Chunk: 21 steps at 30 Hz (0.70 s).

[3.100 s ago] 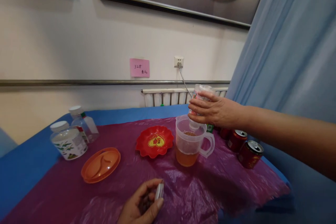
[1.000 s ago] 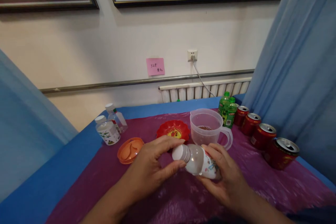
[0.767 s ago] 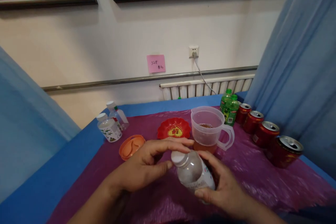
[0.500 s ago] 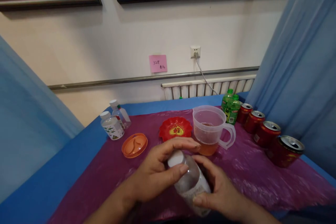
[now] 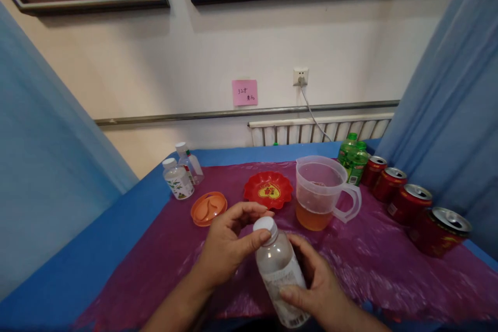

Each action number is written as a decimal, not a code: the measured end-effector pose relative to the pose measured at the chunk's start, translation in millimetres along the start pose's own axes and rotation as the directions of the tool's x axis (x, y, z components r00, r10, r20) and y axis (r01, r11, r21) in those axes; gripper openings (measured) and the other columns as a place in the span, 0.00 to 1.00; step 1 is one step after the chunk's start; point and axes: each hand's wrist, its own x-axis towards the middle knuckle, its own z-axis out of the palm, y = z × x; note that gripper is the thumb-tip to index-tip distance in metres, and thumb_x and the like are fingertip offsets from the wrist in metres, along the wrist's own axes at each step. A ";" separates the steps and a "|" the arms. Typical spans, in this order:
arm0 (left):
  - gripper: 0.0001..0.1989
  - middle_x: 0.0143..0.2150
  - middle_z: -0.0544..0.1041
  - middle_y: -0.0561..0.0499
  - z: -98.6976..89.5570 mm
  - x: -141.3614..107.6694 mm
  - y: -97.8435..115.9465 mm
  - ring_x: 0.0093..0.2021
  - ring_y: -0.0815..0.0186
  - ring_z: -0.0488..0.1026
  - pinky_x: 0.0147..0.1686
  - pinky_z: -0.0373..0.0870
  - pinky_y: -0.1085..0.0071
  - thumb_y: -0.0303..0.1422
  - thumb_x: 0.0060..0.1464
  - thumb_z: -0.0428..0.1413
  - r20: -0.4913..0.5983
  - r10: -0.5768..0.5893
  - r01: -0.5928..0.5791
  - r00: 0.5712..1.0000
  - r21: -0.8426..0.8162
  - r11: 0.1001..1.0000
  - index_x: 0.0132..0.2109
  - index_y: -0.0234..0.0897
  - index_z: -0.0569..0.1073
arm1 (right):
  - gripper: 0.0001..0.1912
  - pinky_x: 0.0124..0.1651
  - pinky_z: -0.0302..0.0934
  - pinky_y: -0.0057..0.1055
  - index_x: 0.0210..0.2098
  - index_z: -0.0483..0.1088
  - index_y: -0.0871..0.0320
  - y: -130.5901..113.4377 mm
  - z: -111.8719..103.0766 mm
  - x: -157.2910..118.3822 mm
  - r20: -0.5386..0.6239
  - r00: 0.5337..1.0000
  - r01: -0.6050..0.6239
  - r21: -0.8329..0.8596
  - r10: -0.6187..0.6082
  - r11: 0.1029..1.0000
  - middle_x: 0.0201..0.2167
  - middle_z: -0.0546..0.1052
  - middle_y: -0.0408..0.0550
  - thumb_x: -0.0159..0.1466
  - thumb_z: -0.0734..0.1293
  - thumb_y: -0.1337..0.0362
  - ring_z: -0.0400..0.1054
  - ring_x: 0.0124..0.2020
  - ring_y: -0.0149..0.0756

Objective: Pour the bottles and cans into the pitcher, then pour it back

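Over the near edge of the desk (image 5: 128, 228), left of and nearer than the translucent plastic jug (image 5: 316, 194), we hold a clear plastic bottle (image 5: 277, 262) tilted, our right grip (image 5: 317, 280) wrapped around its body. Our left grip (image 5: 225, 246) curls about the white cap (image 5: 266, 226); whether it pinches, we cannot tell. We judge the bottle light, smooth and thin-walled, apt to dent if squeezed, so its labelled middle suits us best
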 end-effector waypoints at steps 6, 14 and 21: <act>0.40 0.60 0.77 0.41 -15.6 -17.4 -21.8 0.58 0.52 0.75 0.55 0.72 0.59 0.42 0.44 0.72 0.136 -0.024 0.049 0.990 -0.183 0.982 0.63 0.43 0.69 | 0.37 0.56 0.66 0.42 0.59 0.67 0.46 3.2 9.2 4.7 0.049 0.998 -0.036 0.052 0.034 0.998 0.54 0.78 0.50 0.54 0.80 0.51 0.73 0.54 0.48; 0.34 0.56 0.79 0.41 -44.3 -46.5 -31.6 0.53 0.51 0.78 0.54 0.74 0.57 0.43 0.44 0.70 0.015 -0.150 0.149 0.989 0.023 0.989 0.57 0.38 0.72 | 0.42 0.64 0.59 0.49 0.66 0.60 0.48 16.5 26.3 17.8 0.118 0.992 -0.012 -0.193 0.035 0.981 0.64 0.70 0.56 0.58 0.76 0.44 0.64 0.64 0.51; 0.36 0.52 0.80 0.40 -181.7 -5.3 -24.1 0.49 0.51 0.78 0.47 0.75 0.60 0.46 0.43 0.66 -0.624 0.126 0.280 0.771 0.510 0.814 0.57 0.32 0.70 | 0.25 0.62 0.63 0.50 0.63 0.67 0.47 33.0 -0.4 -4.8 0.086 0.969 -0.159 -0.507 0.233 0.847 0.57 0.76 0.54 0.69 0.66 0.48 0.71 0.58 0.47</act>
